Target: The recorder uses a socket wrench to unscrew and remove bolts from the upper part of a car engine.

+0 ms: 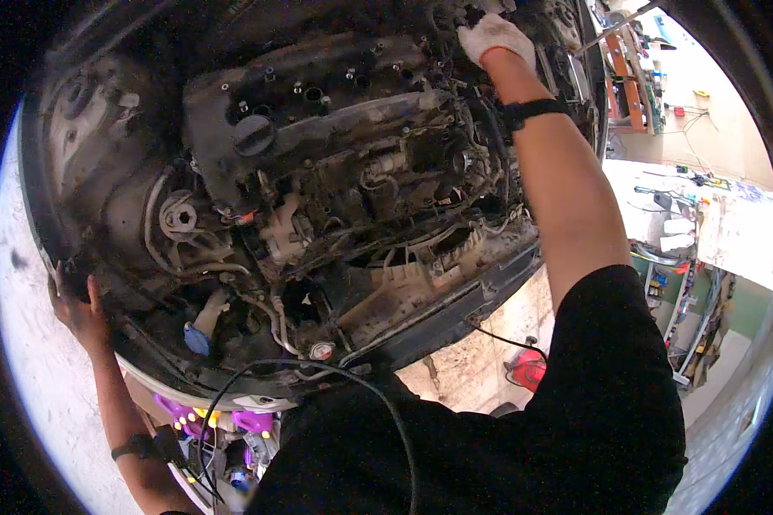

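Black cable (352, 371) arches nearest the body, well on the near side of the engine cover (331, 124); blue cap (196, 339) also near, off toward the cover's left; left hand (84, 316) bare, beyond the cover's left end and on its near side, at the fender edge (39, 236); thumb and fingers spread about a dark patch there; cannot tell if they grip it or only rest; round black filler cap (253, 136) sits on the cover, toward its left end; cover itself lies between the hands, long axis running left to right and tilting away from the body at its right end; right hand (496, 41), in a white glove, is past that right end, on the far side, fingers bent among dark parts; grip hidden, cannot tell what it holds; of the two, right hand is nearer the cover, left well apart from it
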A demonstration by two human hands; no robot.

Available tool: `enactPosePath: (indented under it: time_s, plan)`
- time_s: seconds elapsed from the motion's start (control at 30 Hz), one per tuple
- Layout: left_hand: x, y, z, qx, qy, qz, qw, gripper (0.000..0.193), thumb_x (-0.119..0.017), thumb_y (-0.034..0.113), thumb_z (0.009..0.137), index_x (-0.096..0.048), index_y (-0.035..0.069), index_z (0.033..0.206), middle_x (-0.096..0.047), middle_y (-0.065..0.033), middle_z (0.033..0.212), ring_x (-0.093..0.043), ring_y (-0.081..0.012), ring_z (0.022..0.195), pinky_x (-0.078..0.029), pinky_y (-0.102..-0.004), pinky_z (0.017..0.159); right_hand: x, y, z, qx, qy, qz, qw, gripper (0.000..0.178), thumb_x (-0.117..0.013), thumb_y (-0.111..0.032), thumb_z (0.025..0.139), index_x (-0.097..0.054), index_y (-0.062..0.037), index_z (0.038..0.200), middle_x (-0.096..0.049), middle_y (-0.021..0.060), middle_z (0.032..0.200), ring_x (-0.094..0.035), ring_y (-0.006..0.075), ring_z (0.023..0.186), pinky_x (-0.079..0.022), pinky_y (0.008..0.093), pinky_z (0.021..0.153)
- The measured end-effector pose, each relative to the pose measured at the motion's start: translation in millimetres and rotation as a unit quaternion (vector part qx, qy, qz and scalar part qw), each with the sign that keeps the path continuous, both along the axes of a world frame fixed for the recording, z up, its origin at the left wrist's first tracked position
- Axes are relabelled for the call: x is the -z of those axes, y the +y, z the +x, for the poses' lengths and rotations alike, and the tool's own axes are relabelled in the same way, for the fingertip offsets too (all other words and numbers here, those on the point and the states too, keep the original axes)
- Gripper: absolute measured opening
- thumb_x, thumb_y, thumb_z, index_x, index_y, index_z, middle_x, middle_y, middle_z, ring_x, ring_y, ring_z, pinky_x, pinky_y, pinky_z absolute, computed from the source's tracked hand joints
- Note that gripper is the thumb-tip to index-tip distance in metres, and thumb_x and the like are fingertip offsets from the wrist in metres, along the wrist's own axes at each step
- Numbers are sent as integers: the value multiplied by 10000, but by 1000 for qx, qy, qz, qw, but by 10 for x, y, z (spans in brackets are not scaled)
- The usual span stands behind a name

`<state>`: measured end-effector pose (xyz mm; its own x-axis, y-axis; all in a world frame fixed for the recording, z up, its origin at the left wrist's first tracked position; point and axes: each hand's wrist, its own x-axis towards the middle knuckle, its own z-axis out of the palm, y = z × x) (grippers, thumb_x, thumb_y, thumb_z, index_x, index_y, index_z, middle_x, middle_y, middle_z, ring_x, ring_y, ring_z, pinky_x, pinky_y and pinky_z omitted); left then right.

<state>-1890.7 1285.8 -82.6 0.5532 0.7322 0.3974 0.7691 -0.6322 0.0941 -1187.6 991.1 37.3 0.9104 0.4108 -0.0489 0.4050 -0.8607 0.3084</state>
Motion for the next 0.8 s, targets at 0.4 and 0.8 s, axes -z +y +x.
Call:
enactPosePath:
  time_s: [0.4, 0.8]
  plan:
    - [130, 140, -195, 23, 43, 17, 999, 563, -724, 249, 971, -544, 42, 1462, -523, -259, 1476, -492, -431, 1364, -422, -498, 1123, 285, -368, 537, 60, 415, 544, 727, 521, -562, -242, 975, -531, -52, 1460, -285, 111, 1650, -343, 312, 1495, -409, 504, 1185]
    - [46, 72, -62, 12, -2, -23, 1000, 576, -739, 241, 960, -539, 48, 1464, -532, -264, 1453, -510, -429, 1348, -407, -502, 1137, 232, -93, 896, 2, 213, 107, 971, 565, -579, -517, 989, -656, -56, 1306, -686, 199, 1234, -669, 349, 1028, -533, 534, 923]
